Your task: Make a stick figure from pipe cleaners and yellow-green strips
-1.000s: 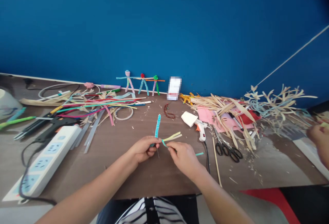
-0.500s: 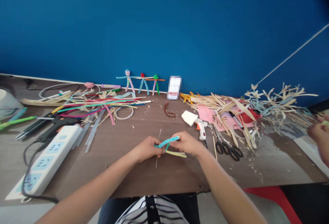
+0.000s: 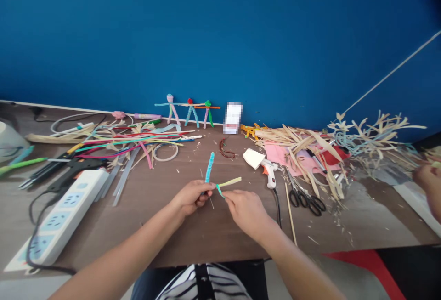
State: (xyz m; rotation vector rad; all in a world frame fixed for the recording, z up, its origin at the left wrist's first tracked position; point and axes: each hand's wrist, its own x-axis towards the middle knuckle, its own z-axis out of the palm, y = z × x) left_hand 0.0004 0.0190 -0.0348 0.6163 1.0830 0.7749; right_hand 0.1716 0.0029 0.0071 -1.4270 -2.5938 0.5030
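Note:
My left hand [image 3: 193,197] pinches a bundle of pipe cleaners. From its fingertips a light-blue wrapped pipe cleaner [image 3: 210,166] points up and away. A pale-yellow pipe cleaner [image 3: 230,182] sticks out to the right of the same grip, and a thin wire end shows below it. Closed on the free end of a short teal pipe cleaner [image 3: 220,191] is my right hand [image 3: 246,210]; that strand runs across to the left fingertips. The joint of the bundle is hidden by my left fingers.
Three pipe-cleaner figures [image 3: 190,111] lean on the blue wall. Loose pipe cleaners [image 3: 138,140], a black glue gun [image 3: 74,171] and a power strip [image 3: 65,217] lie left. Rightward are a white glue gun [image 3: 270,173], scissors [image 3: 306,199], dried strips [image 3: 299,139] and another person's hand [image 3: 427,185].
The light-blue piece has swung from lying across both hands to pointing away from me. My right hand has let go of it, moved nearer me, and now grips the teal strand.

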